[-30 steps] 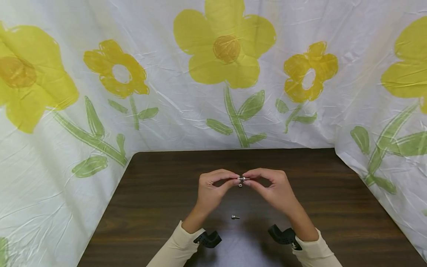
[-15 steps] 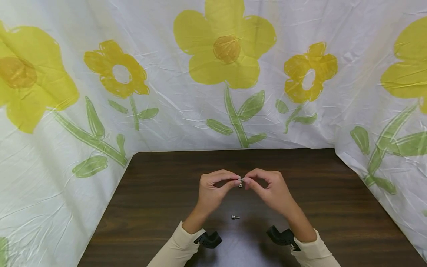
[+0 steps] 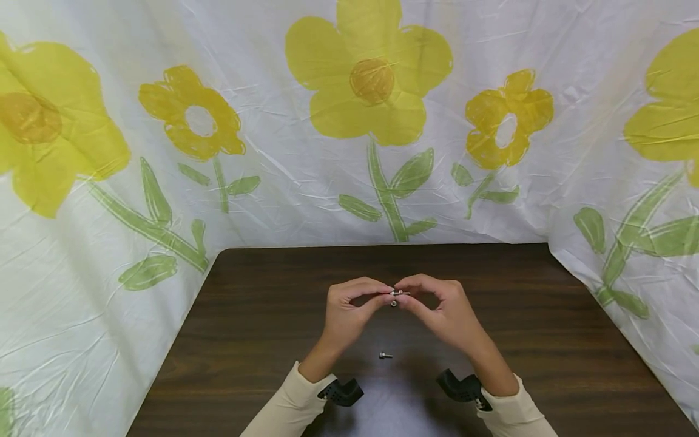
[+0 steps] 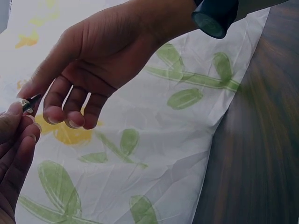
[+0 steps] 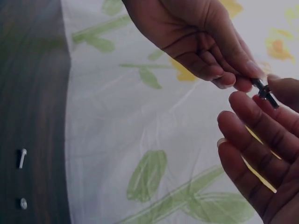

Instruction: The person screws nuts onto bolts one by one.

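Raised just above the tabletop, the left hand [image 3: 348, 308] comes up from a cream sleeve [image 3: 286, 405], its thumb and forefinger pinching one end of a small bolt [image 3: 406, 293]. That bolt lies almost level between the two hands, with a nut [image 5: 264, 92] around its shaft. On the other side, the right hand [image 3: 449, 311] mirrors the pose: thumb and forefinger bend around the nut, while the remaining fingers spread apart in the right wrist view. A black wrist camera [image 3: 343, 392] is strapped to each forearm.

Below, a dark wood-grain table [image 3: 246, 340] fills the lower middle. A second bolt [image 3: 386, 355] lies on its side there, head to the left, and slightly right of it, farther back, a loose nut [image 3: 394, 303] rests under the fingertips. Behind and along both sides hangs a creased white cloth [image 3: 295, 206], printed from left to right with yellow flowers [image 3: 71, 103] on green stems.
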`<state>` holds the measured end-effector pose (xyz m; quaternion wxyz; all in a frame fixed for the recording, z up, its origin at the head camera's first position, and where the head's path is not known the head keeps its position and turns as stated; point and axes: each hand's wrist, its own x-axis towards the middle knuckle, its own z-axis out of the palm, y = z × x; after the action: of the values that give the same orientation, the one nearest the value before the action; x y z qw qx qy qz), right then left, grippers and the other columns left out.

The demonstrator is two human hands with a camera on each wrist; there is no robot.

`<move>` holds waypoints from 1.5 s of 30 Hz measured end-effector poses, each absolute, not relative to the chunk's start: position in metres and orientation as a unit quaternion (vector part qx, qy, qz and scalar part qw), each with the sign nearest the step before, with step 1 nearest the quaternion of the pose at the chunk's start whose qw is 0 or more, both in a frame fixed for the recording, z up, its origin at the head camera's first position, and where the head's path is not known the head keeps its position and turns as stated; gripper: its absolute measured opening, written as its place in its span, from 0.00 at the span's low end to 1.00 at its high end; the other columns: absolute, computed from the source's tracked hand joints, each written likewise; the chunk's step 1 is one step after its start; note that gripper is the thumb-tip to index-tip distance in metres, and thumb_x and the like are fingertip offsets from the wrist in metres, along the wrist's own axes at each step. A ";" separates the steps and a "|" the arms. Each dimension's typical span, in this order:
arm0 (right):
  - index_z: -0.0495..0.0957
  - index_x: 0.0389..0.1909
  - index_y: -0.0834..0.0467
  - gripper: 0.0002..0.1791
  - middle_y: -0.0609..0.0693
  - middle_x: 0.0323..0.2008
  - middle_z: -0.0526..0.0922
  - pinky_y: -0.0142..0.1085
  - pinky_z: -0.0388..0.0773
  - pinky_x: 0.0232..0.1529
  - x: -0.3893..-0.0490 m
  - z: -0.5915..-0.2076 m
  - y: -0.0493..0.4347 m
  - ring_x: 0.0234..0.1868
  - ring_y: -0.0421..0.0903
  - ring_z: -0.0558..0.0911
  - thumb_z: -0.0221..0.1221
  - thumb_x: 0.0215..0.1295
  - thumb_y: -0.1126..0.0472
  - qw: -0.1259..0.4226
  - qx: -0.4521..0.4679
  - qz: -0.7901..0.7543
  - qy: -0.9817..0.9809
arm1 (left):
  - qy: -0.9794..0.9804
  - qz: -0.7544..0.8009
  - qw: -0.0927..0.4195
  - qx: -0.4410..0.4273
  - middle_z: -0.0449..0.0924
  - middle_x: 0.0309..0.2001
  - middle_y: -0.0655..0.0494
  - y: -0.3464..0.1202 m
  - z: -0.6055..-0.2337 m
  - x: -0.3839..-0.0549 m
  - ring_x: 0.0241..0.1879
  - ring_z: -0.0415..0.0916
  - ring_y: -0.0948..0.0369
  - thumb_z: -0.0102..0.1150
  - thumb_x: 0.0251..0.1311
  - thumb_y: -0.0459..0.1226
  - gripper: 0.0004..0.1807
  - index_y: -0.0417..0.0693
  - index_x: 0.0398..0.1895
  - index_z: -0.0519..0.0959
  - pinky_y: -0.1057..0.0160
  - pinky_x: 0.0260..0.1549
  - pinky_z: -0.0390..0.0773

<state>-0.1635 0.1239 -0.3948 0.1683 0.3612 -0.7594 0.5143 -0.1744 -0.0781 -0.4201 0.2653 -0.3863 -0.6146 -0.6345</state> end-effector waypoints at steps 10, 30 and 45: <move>0.85 0.44 0.55 0.18 0.47 0.35 0.89 0.28 0.80 0.31 -0.166 -0.396 0.125 0.36 0.41 0.87 0.71 0.55 0.75 0.193 0.385 0.514 -0.742 | -0.617 -0.632 0.267 -0.385 0.87 0.33 0.43 -0.079 -0.422 -0.176 0.33 0.86 0.54 0.70 0.48 0.16 0.12 0.34 0.35 0.87 0.59 0.33 0.86; 0.81 0.26 0.46 0.18 0.39 0.23 0.83 0.34 0.80 0.34 -0.164 -0.398 0.122 0.28 0.38 0.82 0.59 0.71 0.71 0.164 0.359 0.501 -0.770 | -0.618 -0.630 0.258 -0.393 0.86 0.31 0.42 -0.078 -0.416 -0.172 0.32 0.85 0.54 0.70 0.48 0.16 0.12 0.34 0.34 0.86 0.59 0.32 0.86; 0.86 0.44 0.59 0.21 0.52 0.36 0.89 0.32 0.83 0.37 -0.166 -0.393 0.125 0.34 0.43 0.86 0.72 0.49 0.80 0.222 0.412 0.526 -0.711 | -0.622 -0.632 0.263 -0.381 0.88 0.34 0.44 -0.080 -0.418 -0.173 0.34 0.86 0.54 0.71 0.51 0.19 0.10 0.35 0.36 0.87 0.59 0.33 0.86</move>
<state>-0.1660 0.1251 -0.3933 0.2215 0.4120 -0.7106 0.5255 -0.1726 -0.0796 -0.4181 0.2626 -0.3815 -0.6217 -0.6317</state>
